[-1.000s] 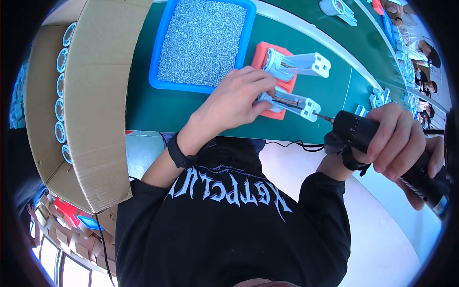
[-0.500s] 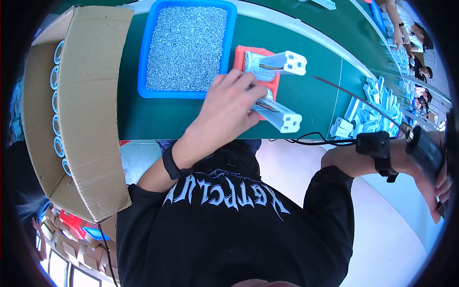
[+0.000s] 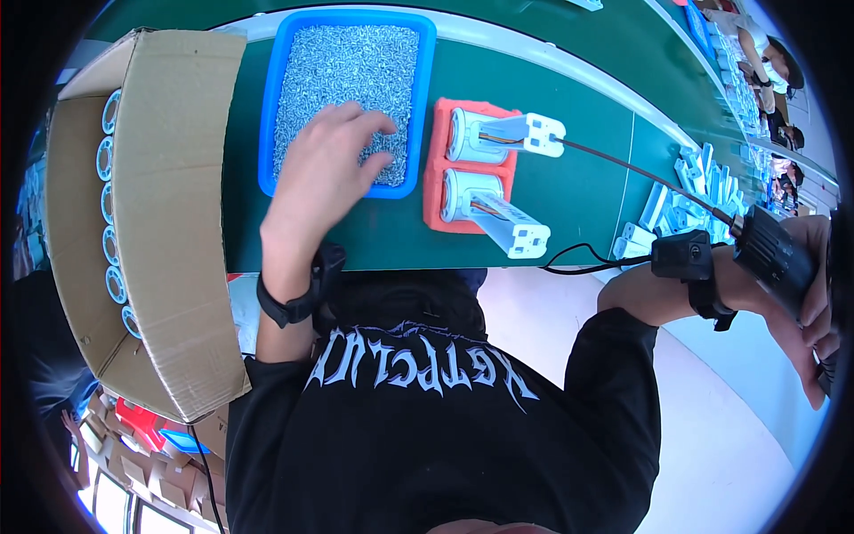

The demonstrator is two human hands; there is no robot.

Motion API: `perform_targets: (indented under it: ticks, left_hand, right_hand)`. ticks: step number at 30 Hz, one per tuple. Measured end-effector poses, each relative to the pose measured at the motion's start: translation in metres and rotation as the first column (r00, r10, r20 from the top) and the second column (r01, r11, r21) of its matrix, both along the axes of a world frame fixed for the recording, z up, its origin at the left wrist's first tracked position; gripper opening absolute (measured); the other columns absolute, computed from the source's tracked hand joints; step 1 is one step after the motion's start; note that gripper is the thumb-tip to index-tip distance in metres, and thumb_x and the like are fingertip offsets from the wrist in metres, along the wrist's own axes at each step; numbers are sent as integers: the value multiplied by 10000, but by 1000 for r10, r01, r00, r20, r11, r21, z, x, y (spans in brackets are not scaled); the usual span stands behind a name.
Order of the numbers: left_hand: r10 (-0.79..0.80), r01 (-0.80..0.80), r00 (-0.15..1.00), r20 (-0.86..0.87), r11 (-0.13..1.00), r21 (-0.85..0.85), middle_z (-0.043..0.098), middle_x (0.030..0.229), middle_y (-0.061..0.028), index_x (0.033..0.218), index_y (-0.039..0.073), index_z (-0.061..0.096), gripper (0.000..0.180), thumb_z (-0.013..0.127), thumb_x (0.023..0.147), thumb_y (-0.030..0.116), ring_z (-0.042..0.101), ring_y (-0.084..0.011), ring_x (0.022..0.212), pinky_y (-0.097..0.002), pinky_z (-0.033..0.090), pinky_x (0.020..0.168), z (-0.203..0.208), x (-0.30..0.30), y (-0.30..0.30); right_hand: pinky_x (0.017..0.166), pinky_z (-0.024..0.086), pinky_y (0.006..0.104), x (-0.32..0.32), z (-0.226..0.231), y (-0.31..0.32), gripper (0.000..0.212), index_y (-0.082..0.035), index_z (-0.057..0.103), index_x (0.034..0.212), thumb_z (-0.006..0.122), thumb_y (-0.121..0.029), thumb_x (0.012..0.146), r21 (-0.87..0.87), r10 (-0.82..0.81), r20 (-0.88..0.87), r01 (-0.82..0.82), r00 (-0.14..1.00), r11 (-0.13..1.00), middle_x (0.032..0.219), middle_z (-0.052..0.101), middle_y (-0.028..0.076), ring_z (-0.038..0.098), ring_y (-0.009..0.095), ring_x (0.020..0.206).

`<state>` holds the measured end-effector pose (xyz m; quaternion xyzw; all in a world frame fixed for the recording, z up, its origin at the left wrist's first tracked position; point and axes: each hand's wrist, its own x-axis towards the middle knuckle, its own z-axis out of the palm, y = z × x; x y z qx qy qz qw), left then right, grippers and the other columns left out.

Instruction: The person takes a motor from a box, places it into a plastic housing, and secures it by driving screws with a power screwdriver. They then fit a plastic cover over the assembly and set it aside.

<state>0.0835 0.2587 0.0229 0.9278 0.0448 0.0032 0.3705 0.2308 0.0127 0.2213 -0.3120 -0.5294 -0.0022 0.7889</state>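
My left hand [image 3: 325, 169] is over the screws [image 3: 347, 62] in a blue tray [image 3: 425, 98], thumb and forefinger apart and nothing visible between them. My right hand [image 3: 814, 307] is wrapped round a black power screwdriver [image 3: 774, 254], at the far right. Its long thin bit reaches left to the end of the upper white plastic housing [image 3: 541, 135]; whether it touches a screw there is too small to tell. That housing and a lower white housing [image 3: 520, 233] lie side by side in a red-orange holder [image 3: 433, 191], wires showing inside their open arms.
A tall cardboard box [image 3: 182, 222] with several white rings [image 3: 105, 158] inside stands at the left. White plastic parts [image 3: 658, 209] are heaped on the green table at the right, near a black cable [image 3: 578, 267]. Other people sit along the bench, upper right.
My left hand has left the lower housing and moved left to the screw tray. The screwdriver's bit has come to the upper housing's end. The view has shifted slightly.
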Motion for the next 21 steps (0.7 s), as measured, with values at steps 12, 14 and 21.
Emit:
perform_targets:
  ticks: [12,14,21]
  left_hand:
    - [75,-75,997,1,994,75,592,789,-101,839,77,651,55,660,791,104,618,-295,767,-383,492,666,-20,7,7]
    - [92,-96,995,46,993,74,595,780,-102,821,67,648,40,657,795,95,623,-288,750,-368,495,649,-18,11,7]
    - [151,36,943,295,839,-543,686,839,-82,884,-8,660,78,669,806,-17,663,-123,762,-238,524,641,-8,28,-28]
  right_hand:
    - [512,556,221,38,-31,-7,417,-126,584,634,834,-459,649,-160,274,-159,-299,949,941,638,625,-23,611,94,508]
    - [514,557,217,38,-35,-5,424,-132,581,615,835,-471,642,-177,272,-173,-301,947,937,635,625,-26,609,90,505]
    - [519,559,213,47,-28,-21,427,-137,612,682,816,-510,645,-236,266,-125,-289,956,928,630,627,-26,606,93,496]
